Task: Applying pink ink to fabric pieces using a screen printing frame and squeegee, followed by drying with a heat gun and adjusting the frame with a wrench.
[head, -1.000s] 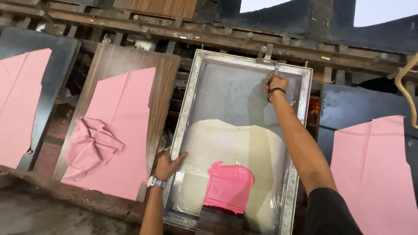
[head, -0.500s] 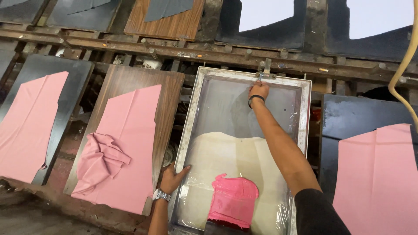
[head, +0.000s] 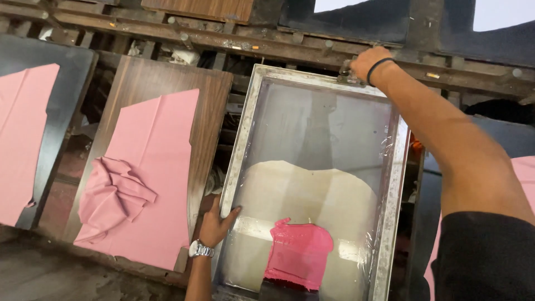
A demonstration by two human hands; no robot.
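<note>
A metal-framed printing screen lies in the middle, with a cream patch and a blob of pink ink near its front edge. My left hand, a watch on its wrist, grips the frame's left rail low down. My right hand, a dark band on its wrist, reaches to the frame's far edge and holds a metal fitting there. To the left, a pink cloth piece lies flat on a wooden board, with a crumpled pink cloth on top of it.
Another pink cloth lies on a dark board at far left, and a pink piece shows at the right edge behind my arm. A long metal and wood rail runs across the back, with more boards above it.
The view has closed in on the screen. My right hand stays at the frame's far edge, and my left hand has shifted onto the left rail and now grips it.
</note>
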